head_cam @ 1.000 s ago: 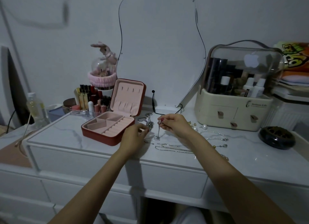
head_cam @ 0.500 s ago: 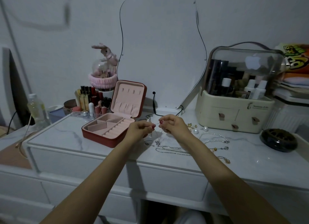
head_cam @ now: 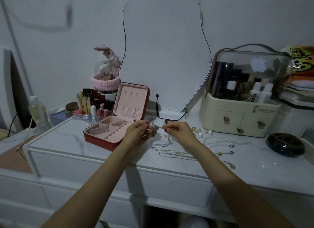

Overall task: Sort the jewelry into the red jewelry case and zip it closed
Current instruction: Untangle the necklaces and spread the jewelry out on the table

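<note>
The red jewelry case (head_cam: 100,139) lies open on the white dresser, its pink lid (head_cam: 131,101) standing upright and its pink compartments bare. Just right of the case, my left hand (head_cam: 136,133) and my right hand (head_cam: 178,131) are raised above the top. Between them they pinch a thin silver chain (head_cam: 157,127), whose loose end hangs down to the surface. More silver chains (head_cam: 176,155), a pearl bracelet (head_cam: 219,142), loose pearls (head_cam: 200,135) and small gold pieces (head_cam: 195,129) lie on the top to the right.
A tray of lipsticks and bottles (head_cam: 93,105) stands behind the case, with a wavy mirror (head_cam: 163,49) on the wall. A cream cosmetics organiser (head_cam: 241,115) and a dark round dish (head_cam: 284,144) sit at the right. A clear bottle (head_cam: 38,112) stands at the left.
Both hands have lifted off the dresser top and drawn together, raising the silver chain between them. The view has tilted slightly.
</note>
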